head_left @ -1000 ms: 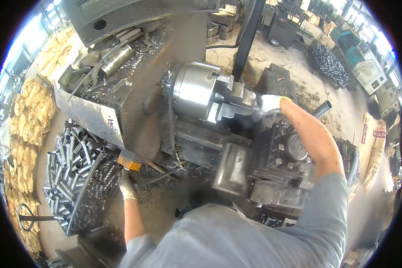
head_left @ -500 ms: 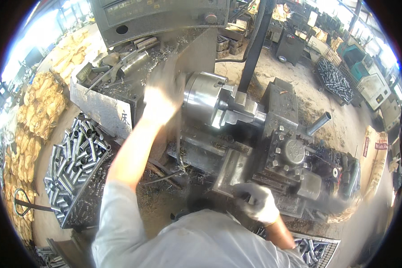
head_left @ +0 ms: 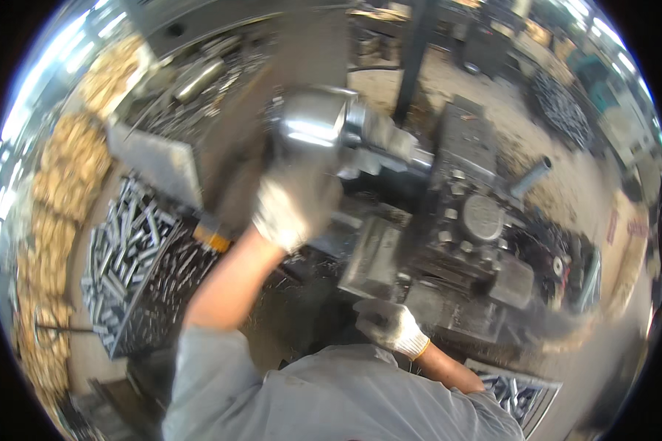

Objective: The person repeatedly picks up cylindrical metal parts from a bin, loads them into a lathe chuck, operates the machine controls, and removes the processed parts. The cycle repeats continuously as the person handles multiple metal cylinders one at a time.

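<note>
My left hand (head_left: 293,202), in a white work glove with dark, dirty fingers, is at the near left side of the shiny lathe chuck (head_left: 312,121). Motion smears its fingers, so neither their pose nor any held thing shows. Clamp-like metal jaws (head_left: 382,143) stick out from the chuck toward the tool carriage. My right hand (head_left: 391,325), gloved alike, is low in front of the lathe, near the flat metal slide (head_left: 373,253). Its dark fingers blend into the shadow, and I cannot make out whether they hold anything. The tool post (head_left: 482,217) stands beyond it to the right.
Left of me is a bin of short metal tubes (head_left: 121,257), with a yellow-orange piece (head_left: 212,238) by my forearm. Another tray of tubes (head_left: 511,389) lies at the lower right. An upright tube (head_left: 531,176) juts up behind the carriage. Stacked sacks (head_left: 59,169) line the far left.
My left hand has come down and nearer, from left of the chuck to its near side. My right hand has shifted left. The whole view has moved and blurred somewhat.
</note>
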Available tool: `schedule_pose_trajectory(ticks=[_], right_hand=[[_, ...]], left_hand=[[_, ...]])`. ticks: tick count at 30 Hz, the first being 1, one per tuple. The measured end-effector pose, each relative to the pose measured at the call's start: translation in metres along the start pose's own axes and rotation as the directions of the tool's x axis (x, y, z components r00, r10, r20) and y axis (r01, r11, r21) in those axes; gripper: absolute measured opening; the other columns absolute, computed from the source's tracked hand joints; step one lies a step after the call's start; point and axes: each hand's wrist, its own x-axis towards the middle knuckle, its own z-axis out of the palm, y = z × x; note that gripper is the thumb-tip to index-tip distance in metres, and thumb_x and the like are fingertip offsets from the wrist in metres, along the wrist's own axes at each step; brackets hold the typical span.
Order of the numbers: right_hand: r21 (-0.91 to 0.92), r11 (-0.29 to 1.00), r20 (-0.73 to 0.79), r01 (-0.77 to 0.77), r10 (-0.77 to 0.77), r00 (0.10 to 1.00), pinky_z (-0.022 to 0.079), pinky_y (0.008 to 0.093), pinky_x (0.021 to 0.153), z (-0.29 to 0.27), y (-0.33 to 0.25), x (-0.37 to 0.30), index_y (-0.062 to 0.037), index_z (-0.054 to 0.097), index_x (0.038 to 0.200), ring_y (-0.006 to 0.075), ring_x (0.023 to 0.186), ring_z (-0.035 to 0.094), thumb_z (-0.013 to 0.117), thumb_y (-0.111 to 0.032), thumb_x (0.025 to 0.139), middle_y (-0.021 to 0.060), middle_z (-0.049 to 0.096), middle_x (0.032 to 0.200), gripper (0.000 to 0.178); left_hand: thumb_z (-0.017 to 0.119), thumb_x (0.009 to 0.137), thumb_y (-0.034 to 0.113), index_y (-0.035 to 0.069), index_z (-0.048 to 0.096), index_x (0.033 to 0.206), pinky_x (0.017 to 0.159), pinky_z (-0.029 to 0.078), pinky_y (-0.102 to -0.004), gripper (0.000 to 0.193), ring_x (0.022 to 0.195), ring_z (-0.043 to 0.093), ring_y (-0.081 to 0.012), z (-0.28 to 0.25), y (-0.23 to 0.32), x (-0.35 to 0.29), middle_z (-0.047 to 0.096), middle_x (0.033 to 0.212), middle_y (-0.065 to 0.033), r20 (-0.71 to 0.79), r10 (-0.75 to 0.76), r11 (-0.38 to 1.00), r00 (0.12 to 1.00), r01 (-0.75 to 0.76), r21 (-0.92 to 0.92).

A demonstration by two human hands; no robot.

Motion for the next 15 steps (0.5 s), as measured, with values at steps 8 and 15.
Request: schedule_pose_trajectory(ticks=[8,15], right_hand=[[-0.225,0.932,0.622,0.285,-0.088,0.778,0.061,0.0354,0.081,0.149,-0.032,0.040,-0.0074,0.075,0.124,0.0215,0.084,0.077,0.079,-0.021,0.090,0.0089,0.080,0.095,0.036],[0.032,0.699,0.970,0.715,-0.195,0.147,0.061,0.0354,0.086,0.405,-0.084,-0.049,-0.0054,0.075,0.126,0.0246,0.089,0.078,0.079,-0.025,0.091,0.0131,0.081,0.098,0.041]], left_hand=[[0.066,0.098,0.037,0.012,0.075,0.122,0.091,0.060,-0.0484,0.036,0.109,0.073,-0.0434,-0.101,0.142,-0.585,0.075,0.122,-0.0209,0.167,-0.984,-0.017,-0.061,0.968,0.252],[0.061,0.100,0.030,0.000,0.074,0.102,0.079,0.057,-0.0398,0.033,0.083,0.074,-0.0329,-0.222,0.457,-0.850,0.075,0.094,-0.0212,-0.494,-0.080,-0.417,-0.866,0.479,-0.772]])
